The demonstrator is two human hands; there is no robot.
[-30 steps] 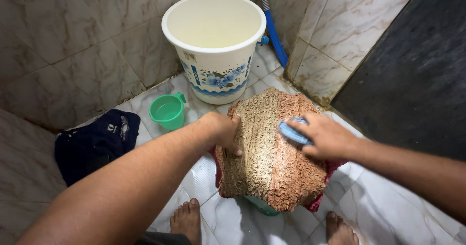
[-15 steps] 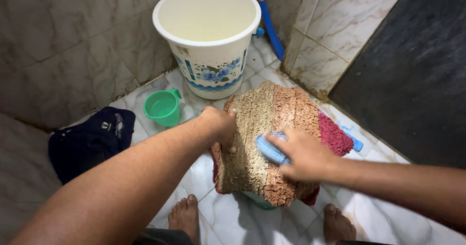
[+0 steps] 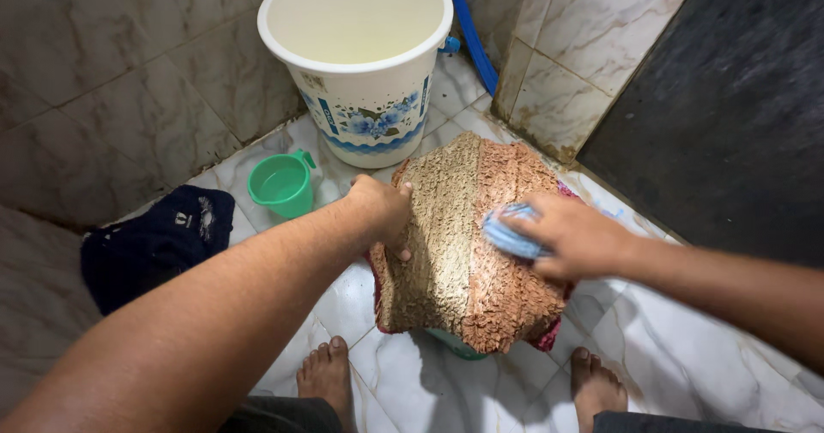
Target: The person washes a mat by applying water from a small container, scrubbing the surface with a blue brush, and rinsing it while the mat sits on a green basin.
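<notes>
A shaggy mat (image 3: 468, 253) in tan, orange-brown and dark red stripes lies draped over something low on the wet floor. My left hand (image 3: 382, 210) grips its left edge, fingers curled over the pile. My right hand (image 3: 571, 237) holds a blue scrubbing brush (image 3: 508, 234) pressed onto the right part of the mat. My two bare feet (image 3: 324, 380) stand just in front of it.
A white bucket (image 3: 360, 64) with a blue flower print stands at the back, holding water. A small green mug (image 3: 281, 184) sits left of it, and a dark wet cloth (image 3: 154, 240) lies by the left wall. A blue hose (image 3: 472, 34) runs up the corner. Tiled walls close in.
My right hand with the brush swept toward me along the mat, then back out to the right side. My left hand kept its grip on the mat's edge.
</notes>
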